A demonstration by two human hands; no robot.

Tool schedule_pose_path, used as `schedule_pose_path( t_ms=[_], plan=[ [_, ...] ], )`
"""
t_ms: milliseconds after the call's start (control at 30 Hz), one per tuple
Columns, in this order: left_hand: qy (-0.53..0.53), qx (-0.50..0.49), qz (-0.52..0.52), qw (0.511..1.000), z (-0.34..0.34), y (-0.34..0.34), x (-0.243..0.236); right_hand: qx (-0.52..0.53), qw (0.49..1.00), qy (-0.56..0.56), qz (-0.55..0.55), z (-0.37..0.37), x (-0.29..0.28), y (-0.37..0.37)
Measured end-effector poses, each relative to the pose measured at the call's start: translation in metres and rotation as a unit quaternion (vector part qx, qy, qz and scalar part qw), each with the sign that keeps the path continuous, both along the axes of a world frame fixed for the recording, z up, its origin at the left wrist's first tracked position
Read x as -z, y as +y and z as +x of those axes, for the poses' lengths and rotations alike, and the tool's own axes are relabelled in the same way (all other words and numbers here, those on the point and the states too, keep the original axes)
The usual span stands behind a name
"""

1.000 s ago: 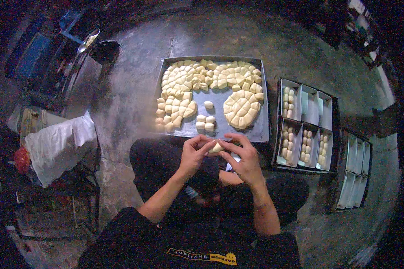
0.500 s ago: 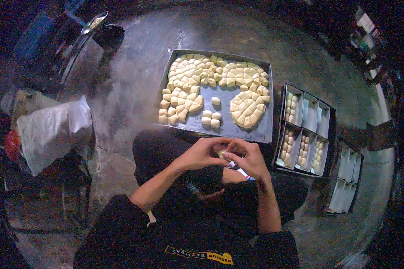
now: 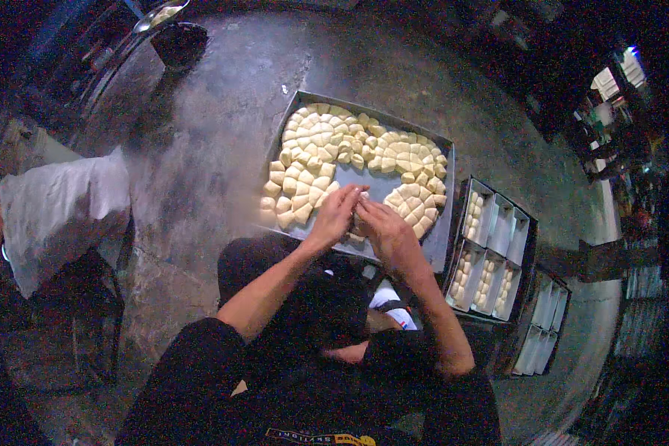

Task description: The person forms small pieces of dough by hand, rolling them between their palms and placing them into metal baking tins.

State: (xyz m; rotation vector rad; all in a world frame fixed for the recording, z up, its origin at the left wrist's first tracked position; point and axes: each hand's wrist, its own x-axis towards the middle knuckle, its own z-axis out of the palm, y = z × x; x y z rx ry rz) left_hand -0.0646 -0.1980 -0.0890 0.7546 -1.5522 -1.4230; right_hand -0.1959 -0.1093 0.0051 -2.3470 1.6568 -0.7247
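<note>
Dough pieces (image 3: 312, 136) look light, soft, easily dented; I judge their sides safest to hold. Left hand (image 3: 336, 215) and right hand (image 3: 386, 232) converge; I cannot tell whether they grip one.

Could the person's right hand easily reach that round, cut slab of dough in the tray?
Yes, most likely: the right hand is over the tray, right beside the round dough slab, with nothing visible between them, though its fingers are gathered near the left hand.
</note>
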Motion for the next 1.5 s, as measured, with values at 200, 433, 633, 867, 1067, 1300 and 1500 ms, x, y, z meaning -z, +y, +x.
schedule_pose_path(
  t_ms=[200, 433, 633, 867, 1067, 1300, 1500],
  plan=[
    [-0.163, -0.044, 0.154, 0.974, -0.001, -0.002, -0.017, 0.021, 0.965, -0.179, 0.192, -0.084, 0.083, -0.093],
    [0.138, -0.147, 0.285, 0.937, 0.003, -0.027, -0.012, -0.026, 0.995, 0.009, 0.099, -0.088, 0.149, -0.12],
    [0.139, -0.135, 0.284, 0.939, -0.003, -0.022, -0.014, -0.008, 0.993, -0.048, 0.104, -0.068, 0.144, -0.11],
    [0.109, -0.139, 0.276, 0.945, -0.005, -0.022, -0.009, 0.019, 0.993, -0.078, 0.085, -0.058, 0.147, -0.108],
    [0.14, -0.133, 0.276, 0.942, -0.005, -0.021, -0.01, 0.038, 0.99, -0.072, 0.118, -0.054, 0.145, -0.104],
    [0.122, -0.136, 0.294, 0.938, -0.008, -0.019, -0.01, 0.002, 0.998, -0.028, 0.057, -0.058, 0.152, -0.111],
    [0.087, -0.14, 0.258, 0.952, -0.004, -0.021, -0.005, 0.032, 0.984, -0.159, 0.07, -0.057, 0.128, -0.106]
  ],
)
